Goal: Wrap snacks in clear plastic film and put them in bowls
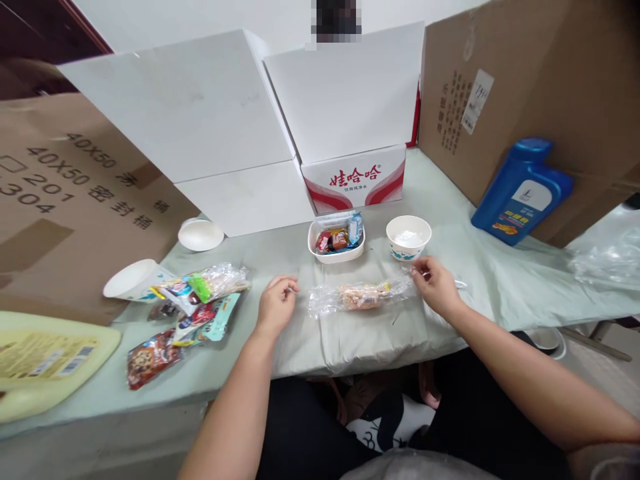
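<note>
A snack in a clear plastic wrapper [361, 295] lies lengthwise across the cloth between my two hands. My right hand [436, 285] is closed in a pinch on the twisted right end of this wrapper. Just left of the wrapper's other end, my left hand [277, 303] rests low over the cloth with fingers loosely bent and slightly apart, and I see nothing held in it. Beyond the wrapper stands a white plastic tub [336, 257] of small wrapped snacks. Near my right hand is a paper bowl [406, 252] with something white inside.
Several snack packets [193, 307] are heaped at the left, beside a tipped paper bowl [133, 281] and a white bowl [201, 235]. A yellow bottle [45, 360] lies at the left edge. A blue bottle [520, 193] stands right. Cardboard boxes [357, 177] wall the back.
</note>
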Demonstrator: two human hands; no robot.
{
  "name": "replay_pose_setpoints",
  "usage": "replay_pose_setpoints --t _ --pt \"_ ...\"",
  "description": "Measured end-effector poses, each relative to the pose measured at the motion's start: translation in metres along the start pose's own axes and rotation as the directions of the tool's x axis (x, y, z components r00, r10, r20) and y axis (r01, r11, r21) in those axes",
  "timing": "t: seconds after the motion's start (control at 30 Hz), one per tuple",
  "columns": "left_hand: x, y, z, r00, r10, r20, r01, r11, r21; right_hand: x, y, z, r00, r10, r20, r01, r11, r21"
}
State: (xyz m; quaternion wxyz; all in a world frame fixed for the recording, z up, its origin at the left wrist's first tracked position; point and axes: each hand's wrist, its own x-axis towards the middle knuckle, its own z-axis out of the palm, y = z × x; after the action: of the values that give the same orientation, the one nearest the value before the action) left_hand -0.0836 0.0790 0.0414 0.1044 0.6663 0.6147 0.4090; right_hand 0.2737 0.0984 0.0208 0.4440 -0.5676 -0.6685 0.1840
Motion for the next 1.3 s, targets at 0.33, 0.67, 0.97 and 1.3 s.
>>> replay_pose_setpoints --t 0.33,0.67,0.97,1.3 --pt "-0.022 0.051 0.036 0.839 0.468 0.276 -0.503 0.862 0.069 -0.035 -0.039 0.015 0.658 -0.654 0.375 0.695 0.718 0.033" --pt "-0.009 0.037 0.046 0.964 -0.176 0.198 0.232 0.922 -0.310 -0.031 -0.019 0.028 0.816 -0.388 0.429 0.507 0.837 -0.207" --pt "-0.003 0.035 0.021 0.946 0.154 -0.287 -0.091 0.971 0.221 -0.025 -0.032 0.017 0.725 -0.646 0.239 0.681 0.723 -0.113" --pt "-0.076 0.111 0.072 0.586 0.675 0.448 -0.794 0.588 0.152 -0.032 -0.040 0.012 0.598 -0.786 0.156 0.797 0.604 -0.012"
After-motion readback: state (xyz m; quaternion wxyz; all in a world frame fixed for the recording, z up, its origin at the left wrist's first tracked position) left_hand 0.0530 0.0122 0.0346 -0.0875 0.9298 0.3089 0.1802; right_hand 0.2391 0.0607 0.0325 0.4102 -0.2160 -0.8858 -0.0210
